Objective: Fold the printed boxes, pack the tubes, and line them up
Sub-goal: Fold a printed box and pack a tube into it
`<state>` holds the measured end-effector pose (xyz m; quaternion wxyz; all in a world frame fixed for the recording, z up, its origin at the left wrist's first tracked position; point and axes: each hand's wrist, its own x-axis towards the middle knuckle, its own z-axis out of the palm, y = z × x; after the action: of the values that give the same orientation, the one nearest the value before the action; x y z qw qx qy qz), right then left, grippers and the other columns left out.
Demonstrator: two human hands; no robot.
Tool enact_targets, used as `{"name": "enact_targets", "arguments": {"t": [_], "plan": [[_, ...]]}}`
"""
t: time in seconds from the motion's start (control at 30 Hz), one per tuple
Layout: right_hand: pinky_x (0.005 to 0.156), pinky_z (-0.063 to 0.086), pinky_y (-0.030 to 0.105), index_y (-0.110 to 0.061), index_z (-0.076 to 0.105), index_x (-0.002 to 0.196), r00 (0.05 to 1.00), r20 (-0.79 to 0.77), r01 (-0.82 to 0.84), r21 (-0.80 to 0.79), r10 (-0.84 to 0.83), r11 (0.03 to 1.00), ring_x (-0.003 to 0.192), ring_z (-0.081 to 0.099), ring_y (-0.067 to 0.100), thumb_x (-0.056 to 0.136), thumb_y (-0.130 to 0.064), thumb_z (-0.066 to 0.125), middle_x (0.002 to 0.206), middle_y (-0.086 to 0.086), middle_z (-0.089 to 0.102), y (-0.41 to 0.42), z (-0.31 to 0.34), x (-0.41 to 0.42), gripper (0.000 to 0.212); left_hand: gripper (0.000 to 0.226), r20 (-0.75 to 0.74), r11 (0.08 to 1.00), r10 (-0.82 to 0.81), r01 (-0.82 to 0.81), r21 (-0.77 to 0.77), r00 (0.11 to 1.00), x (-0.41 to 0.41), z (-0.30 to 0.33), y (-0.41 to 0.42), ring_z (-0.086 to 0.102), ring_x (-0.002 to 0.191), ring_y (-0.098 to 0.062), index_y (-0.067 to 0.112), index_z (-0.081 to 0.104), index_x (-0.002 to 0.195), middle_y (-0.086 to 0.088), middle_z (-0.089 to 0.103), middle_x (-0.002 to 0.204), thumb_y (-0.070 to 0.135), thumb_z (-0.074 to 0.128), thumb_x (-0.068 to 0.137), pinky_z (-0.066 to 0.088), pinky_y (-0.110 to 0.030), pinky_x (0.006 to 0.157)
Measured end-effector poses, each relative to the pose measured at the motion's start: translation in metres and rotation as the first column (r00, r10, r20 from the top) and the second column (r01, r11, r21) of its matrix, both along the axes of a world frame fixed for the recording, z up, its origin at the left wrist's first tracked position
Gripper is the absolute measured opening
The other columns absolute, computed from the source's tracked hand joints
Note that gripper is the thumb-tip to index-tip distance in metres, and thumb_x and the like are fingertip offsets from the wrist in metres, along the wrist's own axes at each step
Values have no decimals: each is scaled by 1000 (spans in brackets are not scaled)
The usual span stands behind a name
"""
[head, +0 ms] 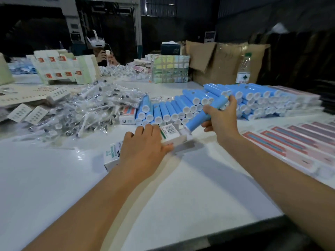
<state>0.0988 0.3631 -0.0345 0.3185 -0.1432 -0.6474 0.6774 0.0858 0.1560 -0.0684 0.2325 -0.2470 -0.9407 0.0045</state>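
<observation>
My left hand [145, 145] grips a white printed box [172, 135] lying on the white table [54, 178], its open end facing right. My right hand [220, 120] holds a blue tube [203, 117] at a slant, white cap end down at the box's open end. Behind them lies a row of blue tubes [163, 113] with white caps, and a bigger stack of blue tubes [253, 98] sits to the right.
A heap of plastic-wrapped toothbrushes [81, 109] lies at left. Flat pink box blanks [299, 142] line the right edge. Printed card sheets [63, 67], a carton [217, 60] and a water bottle [243, 69] stand at the back. Another person [101, 51] sits across the table.
</observation>
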Motion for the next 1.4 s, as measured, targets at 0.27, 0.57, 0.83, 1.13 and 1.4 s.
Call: {"name": "enact_targets", "arguments": {"t": [0.27,0.57,0.83,1.13,1.4], "plan": [[40,45,23,-37,28,140,996,14,-83,-7,83,997,46,59,15,91,-17,61,76,4,64,-24,-17,10,63,67,-31,1000,25,-25,0,999,11,-2,-2,43,108,-21,17,32,135,2,46,125,65,21,90,24,-33,75],[34,30,15,-16,70,59,981,179,-106,137,80,985,42,42,8,97,-42,47,52,-2,52,-32,-24,16,51,64,13,999,38,-38,8,999,13,1,0,41,113,-23,16,31,135,-1,43,129,63,27,92,26,-35,80],[32,30,19,-6,64,69,977,205,-48,-29,53,998,35,42,4,96,-33,51,47,-6,59,-21,-32,7,40,66,47,998,-1,-2,57,999,12,1,-4,41,113,-25,12,34,135,-5,44,130,63,30,92,31,-39,85],[31,30,21,-5,66,67,972,234,-37,15,33,999,34,42,9,94,-34,54,55,5,58,-14,-39,-1,41,57,164,998,8,2,-61,986,3,4,-24,42,110,-28,9,42,126,-8,47,123,56,38,94,31,-44,87],[43,39,23,-11,68,68,970,186,-230,506,155,832,40,46,3,94,-24,53,58,-3,63,-67,13,-18,33,52,69,998,-64,64,-1,996,5,-2,-41,42,102,-27,9,44,121,-9,50,117,53,41,94,28,-42,81]]}}
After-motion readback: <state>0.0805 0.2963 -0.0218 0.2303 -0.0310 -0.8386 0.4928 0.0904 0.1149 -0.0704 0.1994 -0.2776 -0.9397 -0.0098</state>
